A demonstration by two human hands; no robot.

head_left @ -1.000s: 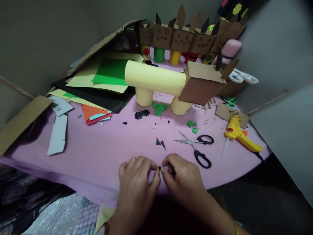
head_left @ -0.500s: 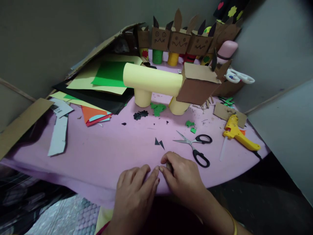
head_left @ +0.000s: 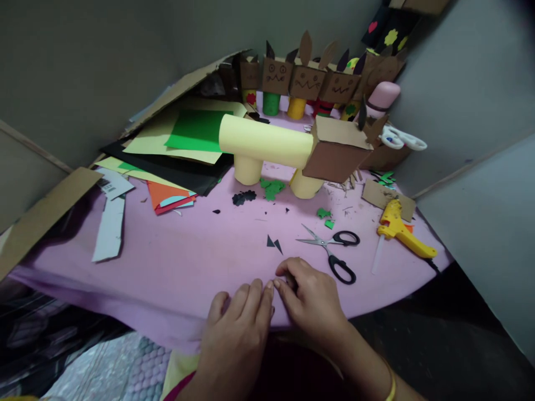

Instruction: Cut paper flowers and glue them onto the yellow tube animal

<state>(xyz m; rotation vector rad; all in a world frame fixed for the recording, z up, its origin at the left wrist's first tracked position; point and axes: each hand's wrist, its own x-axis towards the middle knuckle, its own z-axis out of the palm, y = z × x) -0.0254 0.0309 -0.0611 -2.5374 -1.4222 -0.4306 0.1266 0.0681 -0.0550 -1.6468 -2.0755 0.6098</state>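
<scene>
1. Where grey walls rise, we have lilac cloth before us.
2. Our left hand lies fingers-down, our right hand curls; whether either pinches anything, we cannot tell.
3. Black scraps lie just ahead, scissors to their right.
4. Beyond, a yellow tube partly hides a green sheet.

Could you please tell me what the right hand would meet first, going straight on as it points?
The left hand, probably: its fingertips lie close ahead, though any gap is unclear.
</scene>
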